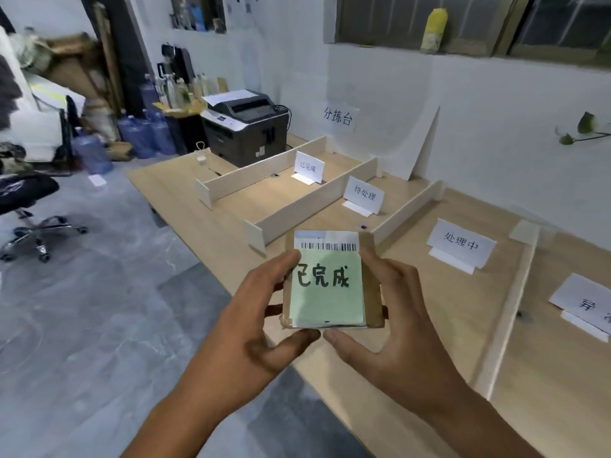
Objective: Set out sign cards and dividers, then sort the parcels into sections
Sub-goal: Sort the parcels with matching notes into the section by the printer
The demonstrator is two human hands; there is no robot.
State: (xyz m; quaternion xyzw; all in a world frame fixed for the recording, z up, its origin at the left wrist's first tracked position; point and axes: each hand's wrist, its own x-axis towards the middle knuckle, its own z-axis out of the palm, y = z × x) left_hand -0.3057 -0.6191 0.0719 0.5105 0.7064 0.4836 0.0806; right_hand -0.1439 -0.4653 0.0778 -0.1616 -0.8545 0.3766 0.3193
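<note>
Holding: left hand [261,325] and right hand [396,319] both grasp the green-labelled parcel [330,302] by its edges
Parcel position: held up near the table [185,190] edge
Sign cards [363,195]: upright between dividers [310,200]

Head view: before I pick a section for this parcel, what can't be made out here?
1. The rightmost sign card: cut by the right frame edge; only its first character shows.
2. The barcode on the parcel: too small to read; the parcel's underside faces away.
3. The left hand and right hand: the fingers beneath the parcel are hidden by it.
4. The bottles beside the printer: blurred, labels unreadable.
</note>
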